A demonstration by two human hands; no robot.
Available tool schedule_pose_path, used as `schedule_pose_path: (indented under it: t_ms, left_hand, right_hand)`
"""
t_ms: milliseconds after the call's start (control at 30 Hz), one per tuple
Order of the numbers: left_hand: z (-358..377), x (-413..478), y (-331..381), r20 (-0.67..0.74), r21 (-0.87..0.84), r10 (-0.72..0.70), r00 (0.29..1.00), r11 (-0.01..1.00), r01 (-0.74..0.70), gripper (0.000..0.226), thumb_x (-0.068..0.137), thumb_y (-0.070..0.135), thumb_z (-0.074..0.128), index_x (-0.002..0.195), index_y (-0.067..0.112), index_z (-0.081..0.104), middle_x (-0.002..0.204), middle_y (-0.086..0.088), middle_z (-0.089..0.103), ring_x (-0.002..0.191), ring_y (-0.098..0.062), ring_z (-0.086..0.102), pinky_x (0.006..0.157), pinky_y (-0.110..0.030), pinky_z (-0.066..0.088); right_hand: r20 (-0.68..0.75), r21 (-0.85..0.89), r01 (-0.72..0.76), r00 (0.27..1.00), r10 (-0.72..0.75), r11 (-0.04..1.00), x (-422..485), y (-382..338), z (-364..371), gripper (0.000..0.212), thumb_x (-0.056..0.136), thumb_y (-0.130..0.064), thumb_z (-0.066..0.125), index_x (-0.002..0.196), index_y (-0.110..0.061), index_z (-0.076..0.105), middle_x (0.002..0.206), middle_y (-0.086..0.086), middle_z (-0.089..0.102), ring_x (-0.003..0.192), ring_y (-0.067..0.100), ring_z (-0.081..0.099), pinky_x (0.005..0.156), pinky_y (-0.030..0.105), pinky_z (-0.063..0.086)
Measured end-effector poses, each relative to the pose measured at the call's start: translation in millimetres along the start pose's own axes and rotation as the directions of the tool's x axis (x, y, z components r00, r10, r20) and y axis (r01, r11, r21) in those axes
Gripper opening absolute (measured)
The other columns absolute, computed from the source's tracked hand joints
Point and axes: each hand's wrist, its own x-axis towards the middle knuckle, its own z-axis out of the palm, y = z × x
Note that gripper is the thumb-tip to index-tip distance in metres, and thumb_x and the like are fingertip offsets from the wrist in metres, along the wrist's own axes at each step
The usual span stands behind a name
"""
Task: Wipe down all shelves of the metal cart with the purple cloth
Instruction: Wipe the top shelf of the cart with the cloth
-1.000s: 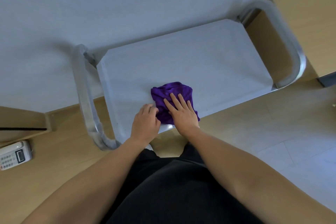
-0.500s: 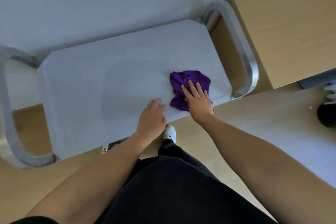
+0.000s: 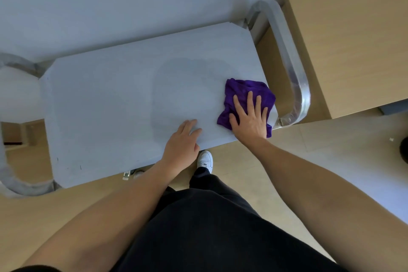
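Note:
The metal cart's top shelf (image 3: 106, 106) fills the middle of the view, grey and flat. A crumpled purple cloth (image 3: 245, 93) lies at its near right corner. My right hand (image 3: 249, 117) presses flat on the cloth with fingers spread. My left hand (image 3: 183, 146) rests on the shelf's front edge to the left of the cloth, fingers straight, holding nothing. A faint damp patch shows on the shelf left of the cloth. The lower shelves are hidden beneath the top one.
Curved metal handles stand at the cart's right end (image 3: 293, 73) and left end (image 3: 13, 179). A wooden cabinet (image 3: 348, 46) sits close to the right handle. A grey wall (image 3: 132, 2) runs behind the cart. My white shoe (image 3: 205, 160) is under the front edge.
My right hand has slid the cloth rightward along the shelf, from the middle to the near right corner. My left hand stays on the front edge.

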Motion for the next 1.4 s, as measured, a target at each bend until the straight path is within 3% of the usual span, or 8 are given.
schedule_pose_path:
  t_ms: [300,533,700,833,967,1133,1267,1400]
  left_hand:
    - [-1.9,-3.0,0.3,-0.034,-0.014,-0.044,0.998,0.999,0.043,0.045,0.088,0.008,0.055,0.132,0.014,0.059,0.152,-0.004,0.041,0.142,-0.025,0.035,0.097,-0.040,0.051]
    - [5.4,-0.9,6.0,-0.006,0.025,-0.030,1.000,0.999,0.030,0.046,0.092,0.011,0.052,0.137,0.013,0.053,0.158,-0.004,0.033,0.147,-0.026,0.027,0.100,-0.041,0.049]
    - [10.8,-3.5,15.6,-0.017,0.017,-0.069,0.997,0.997,0.069,0.047,0.089,0.007,0.053,0.136,0.008,0.052,0.158,-0.008,0.032,0.147,-0.032,0.027,0.103,-0.044,0.046]
    - [12.5,-6.1,18.4,-0.022,0.028,-0.091,0.996,0.995,0.091,0.049,0.089,0.007,0.055,0.139,0.009,0.050,0.158,-0.009,0.032,0.147,-0.033,0.027,0.109,-0.043,0.042]
    - [6.8,-7.3,15.6,-0.010,0.029,-0.093,0.996,0.995,0.093,0.051,0.091,0.009,0.051,0.142,0.012,0.047,0.161,-0.004,0.027,0.149,-0.028,0.024,0.104,-0.041,0.045]
    - [9.1,-13.6,14.5,0.033,0.067,-0.108,0.994,0.992,0.105,0.054,0.098,0.016,0.045,0.151,0.017,0.034,0.165,0.003,0.012,0.152,-0.021,0.013,0.108,-0.035,0.041]
    - [14.5,-16.2,24.4,0.087,0.098,-0.128,0.988,0.988,0.120,0.056,0.100,0.018,0.039,0.154,0.013,0.022,0.166,-0.002,0.000,0.152,-0.026,0.004,0.118,-0.040,0.031]
    - [18.6,-13.1,20.7,0.127,0.170,-0.134,0.983,0.979,0.111,0.059,0.101,0.022,0.035,0.155,0.010,0.017,0.166,-0.008,-0.004,0.152,-0.031,0.001,0.121,-0.043,0.023]
  right_hand:
    - [0.040,-0.071,0.217,0.976,-0.215,0.974,-19.7,-27.1,15.6,0.056,0.101,-0.049,0.019,0.152,-0.033,0.003,0.162,0.002,-0.002,0.148,0.029,-0.003,0.120,0.048,0.009]
    - [0.065,-0.112,0.077,0.995,-0.070,0.991,5.0,46.5,-6.6,0.055,0.102,-0.043,0.019,0.152,-0.029,0.001,0.162,0.003,-0.003,0.148,0.028,-0.005,0.120,0.048,0.010]
    - [0.057,-0.029,-0.032,0.998,0.034,0.999,-8.9,-3.4,-0.3,0.055,0.102,-0.039,0.024,0.153,-0.027,0.005,0.162,0.005,0.000,0.147,0.035,-0.002,0.119,0.051,0.011]
    - [0.118,-0.062,0.141,0.984,-0.133,0.988,-26.8,-38.7,9.7,0.056,0.103,-0.043,0.022,0.153,-0.029,0.001,0.161,0.003,-0.008,0.147,0.033,-0.008,0.120,0.048,0.007]
    - [0.128,-0.084,0.265,0.959,-0.253,0.961,-13.1,-3.8,-2.1,0.056,0.102,-0.045,0.024,0.152,-0.033,0.003,0.162,0.001,-0.005,0.148,0.026,-0.004,0.121,0.043,0.011]
    - [0.081,-0.132,0.134,0.989,-0.124,0.982,5.1,50.0,-14.5,0.054,0.102,-0.042,0.022,0.152,-0.031,0.004,0.162,0.003,-0.003,0.148,0.028,-0.003,0.120,0.044,0.014]
    - [0.016,-0.039,0.000,1.000,0.001,0.999,-7.4,17.2,-1.9,0.052,0.103,-0.030,0.030,0.152,-0.027,0.013,0.161,0.005,0.008,0.147,0.034,0.006,0.118,0.049,0.019]
    - [0.035,-0.015,0.117,0.993,-0.117,0.993,-27.9,-25.0,14.9,0.057,0.102,-0.025,0.038,0.152,-0.027,0.012,0.162,0.003,0.003,0.148,0.033,0.001,0.120,0.047,0.015]
